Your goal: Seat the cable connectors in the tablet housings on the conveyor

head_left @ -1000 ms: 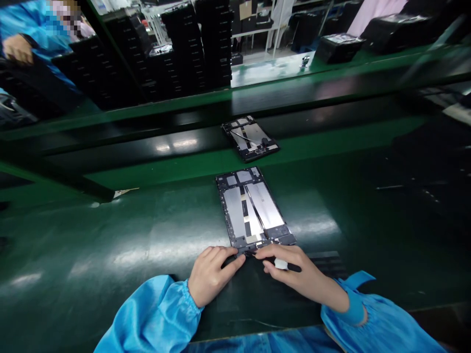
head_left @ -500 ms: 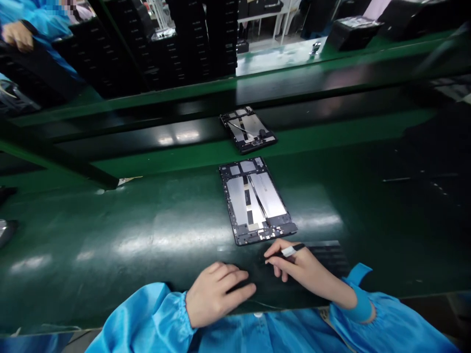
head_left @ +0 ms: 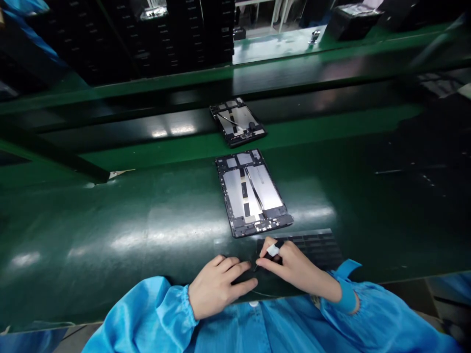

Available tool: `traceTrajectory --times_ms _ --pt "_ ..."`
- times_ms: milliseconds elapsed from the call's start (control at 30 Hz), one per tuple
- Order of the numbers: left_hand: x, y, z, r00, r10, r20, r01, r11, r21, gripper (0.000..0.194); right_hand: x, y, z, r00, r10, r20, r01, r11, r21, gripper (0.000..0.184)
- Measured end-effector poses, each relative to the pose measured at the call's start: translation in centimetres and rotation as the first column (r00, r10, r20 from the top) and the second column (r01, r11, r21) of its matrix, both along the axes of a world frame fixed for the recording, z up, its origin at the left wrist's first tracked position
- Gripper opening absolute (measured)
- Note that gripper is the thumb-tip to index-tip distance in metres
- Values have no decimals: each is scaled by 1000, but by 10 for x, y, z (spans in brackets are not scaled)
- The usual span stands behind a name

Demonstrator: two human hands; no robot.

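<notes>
My right hand is shut on a slim black tool wrapped with a white band, its tip pointing down and left towards my left hand. My left hand rests on the green mat, fingers slightly apart, with nothing visible in it. Both hands sit just below an opened tablet housing, close to its lower edge but apart from it. Silver battery-like panels and dark strips fill that housing. A dark ridged pad lies under and beyond my right hand.
A second opened tablet lies on a green ledge farther off. Beyond a dark glossy rail stand tall stacks of black cases. A black box sits at the back right. My blue sleeves fill the bottom.
Both hands have drawn back from the housing's lower edge. The right hand has turned the tool towards the left hand. The view has tilted, and the co-worker's hand at top left has gone from sight.
</notes>
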State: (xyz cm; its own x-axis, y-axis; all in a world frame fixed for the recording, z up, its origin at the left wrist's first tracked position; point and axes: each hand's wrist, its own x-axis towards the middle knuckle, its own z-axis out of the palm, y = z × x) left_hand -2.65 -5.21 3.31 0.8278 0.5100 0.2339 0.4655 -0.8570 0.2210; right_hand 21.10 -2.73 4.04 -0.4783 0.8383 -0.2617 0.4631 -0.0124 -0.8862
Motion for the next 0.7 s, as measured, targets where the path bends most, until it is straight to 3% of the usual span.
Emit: traceTrajectory --times_ms 200,333,500,700 --pt "2 0 4 999 19 38 -19 1000 -17 26 7 11 -2 936 -184 -299 96 954 -284 33" --pt "0 19 14 987 -3 159 10 999 -47 24 14 51 14 911 -259 -321 205 960 -192 40" --pt "-2 51 13 959 139 247 -147 989 15 15 1 96 22 951 -139 -277 58 958 -280 39" --pt "-3 58 0 946 190 264 -213 975 58 14 -14 105 15 964 -59 -259 -44 926 -375 36"
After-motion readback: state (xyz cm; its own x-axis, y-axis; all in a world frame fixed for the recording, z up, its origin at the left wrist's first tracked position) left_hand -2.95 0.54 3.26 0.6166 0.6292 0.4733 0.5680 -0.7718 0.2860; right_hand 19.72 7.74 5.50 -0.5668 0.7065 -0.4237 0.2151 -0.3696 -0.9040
